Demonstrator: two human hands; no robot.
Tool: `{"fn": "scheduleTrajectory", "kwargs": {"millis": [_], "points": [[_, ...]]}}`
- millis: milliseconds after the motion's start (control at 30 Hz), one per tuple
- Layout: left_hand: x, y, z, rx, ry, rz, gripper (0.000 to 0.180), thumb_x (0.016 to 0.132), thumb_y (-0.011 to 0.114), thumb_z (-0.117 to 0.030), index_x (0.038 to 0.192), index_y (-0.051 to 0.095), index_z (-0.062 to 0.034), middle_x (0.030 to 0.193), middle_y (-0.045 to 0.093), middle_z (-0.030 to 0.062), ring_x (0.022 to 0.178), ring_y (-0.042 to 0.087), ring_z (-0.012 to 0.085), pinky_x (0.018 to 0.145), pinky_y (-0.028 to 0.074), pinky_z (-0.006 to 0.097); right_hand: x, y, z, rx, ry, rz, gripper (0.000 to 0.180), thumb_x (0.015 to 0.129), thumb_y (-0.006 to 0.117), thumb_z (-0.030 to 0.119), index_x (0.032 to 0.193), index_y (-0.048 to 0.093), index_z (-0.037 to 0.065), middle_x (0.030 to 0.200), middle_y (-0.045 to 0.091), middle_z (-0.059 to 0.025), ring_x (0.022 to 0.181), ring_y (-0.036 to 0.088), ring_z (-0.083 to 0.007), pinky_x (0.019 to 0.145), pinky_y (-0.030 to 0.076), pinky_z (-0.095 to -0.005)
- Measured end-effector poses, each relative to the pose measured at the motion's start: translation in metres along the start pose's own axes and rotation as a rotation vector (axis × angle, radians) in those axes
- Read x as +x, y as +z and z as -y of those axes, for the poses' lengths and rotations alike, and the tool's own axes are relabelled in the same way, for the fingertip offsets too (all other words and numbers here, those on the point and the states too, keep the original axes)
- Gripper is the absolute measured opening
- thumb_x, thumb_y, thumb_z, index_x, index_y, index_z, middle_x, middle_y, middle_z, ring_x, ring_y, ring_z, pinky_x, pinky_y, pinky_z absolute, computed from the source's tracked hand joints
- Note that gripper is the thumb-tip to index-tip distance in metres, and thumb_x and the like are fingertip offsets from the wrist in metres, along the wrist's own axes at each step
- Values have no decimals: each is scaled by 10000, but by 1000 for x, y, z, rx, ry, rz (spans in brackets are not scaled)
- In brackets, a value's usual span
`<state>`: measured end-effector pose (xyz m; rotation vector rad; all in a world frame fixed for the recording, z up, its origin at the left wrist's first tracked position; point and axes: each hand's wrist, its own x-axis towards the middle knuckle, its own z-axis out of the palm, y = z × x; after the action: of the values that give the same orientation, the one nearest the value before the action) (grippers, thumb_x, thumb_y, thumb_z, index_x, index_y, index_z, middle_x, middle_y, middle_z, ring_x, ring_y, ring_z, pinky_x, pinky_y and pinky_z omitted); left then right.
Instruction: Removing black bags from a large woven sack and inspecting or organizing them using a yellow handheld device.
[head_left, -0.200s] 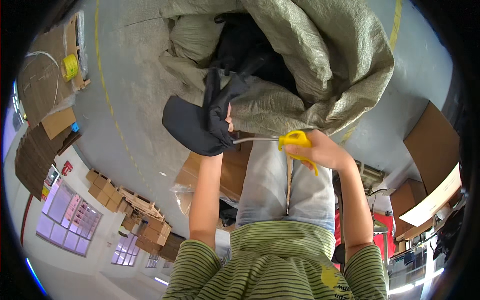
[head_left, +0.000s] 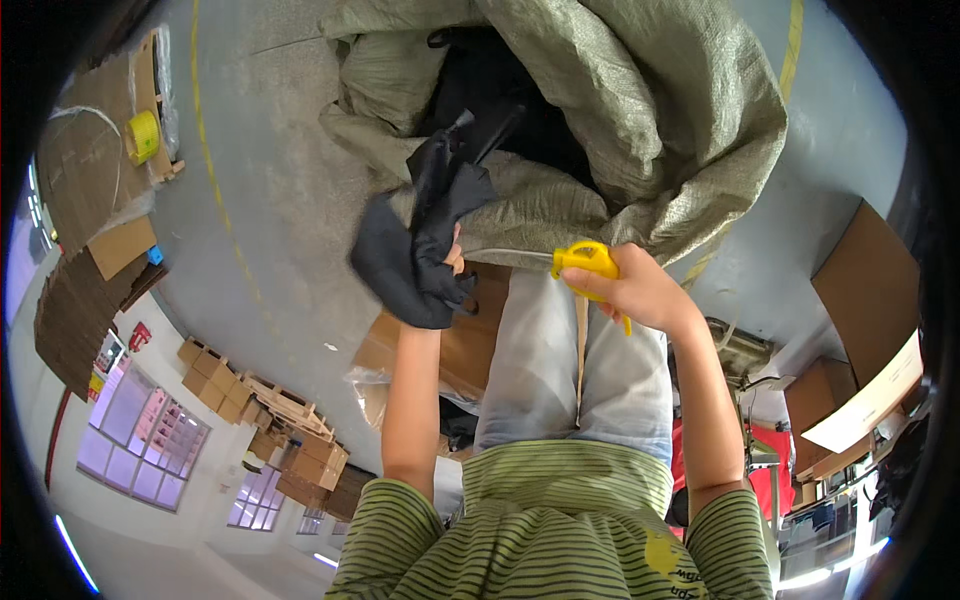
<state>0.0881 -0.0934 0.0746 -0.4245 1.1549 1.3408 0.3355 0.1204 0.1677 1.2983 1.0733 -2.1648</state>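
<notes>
A big olive woven sack (head_left: 640, 120) fills the upper middle of the view, its mouth gaping toward the person and dark garments (head_left: 510, 110) heaped inside it. All else sits around that sack. To its left spreads grey concrete floor (head_left: 270, 180) with a curving yellow line (head_left: 215, 190); further left of the sack lie flattened cardboard sheets (head_left: 90, 170) and a yellow tape roll (head_left: 143, 136). To the sack's right stand brown cartons (head_left: 870, 290). Just below the sack's mouth, pale jeans (head_left: 570, 370) show the person's legs.

At the sack's lower left lip, the left hand (head_left: 440, 275) is clenched around a black cloth (head_left: 415, 235) — its fingers bunched in the fabric, one end trailing up into the sack. At the sack's lower right lip, the right hand (head_left: 640, 290) grips a yellow blow gun (head_left: 590, 262), fingers wrapped tight about its handle, the thin metal nozzle (head_left: 510, 252) pointing left at the cloth.

The likely trouble: the cloth's trailing end may catch on the garments within the sack and drag them out. The nozzle tip sits very near the left-hand fingers, so a burst of air — or a jab — could strike them.
</notes>
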Motion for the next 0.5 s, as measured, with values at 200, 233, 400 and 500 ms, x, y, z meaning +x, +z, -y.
{"fn": "scheduleTrajectory", "kwargs": {"millis": [200,233,400,500], "points": [[-3,3,-20,276,42,-192,310,902,503,-204,1095,544,35,935,628,87,708,607,192,623,498,304,3,9,4,-339,-13,-75,563,786,622,491,803,634,-72,671,624,-184,668,639,-290,639,477,-389],[-2,13,-24,370,60,-321,332,910,490,-231,1104,565,28,1013,630,101,825,638,217,707,528,309,0,13,9,-216,-63,-164,553,784,617,489,835,643,-61,727,637,-216,749,638,-344,693,474,-402],[1,-48,-28,-16,-14,-71,390,925,474,-294,1189,521,-11,1022,622,89,844,627,180,730,519,293,8,21,13,-409,-42,-225,545,787,615,481,850,646,-60,759,628,-252,753,634,-362,691,480,-425],[-13,-6,-12,573,323,-17,383,937,431,-339,1141,507,-24,873,580,32,707,566,156,656,469,245,18,13,1,-251,-86,-312,556,765,636,497,784,651,-58,677,629,-222,653,637,-343,618,484,-410]]}}
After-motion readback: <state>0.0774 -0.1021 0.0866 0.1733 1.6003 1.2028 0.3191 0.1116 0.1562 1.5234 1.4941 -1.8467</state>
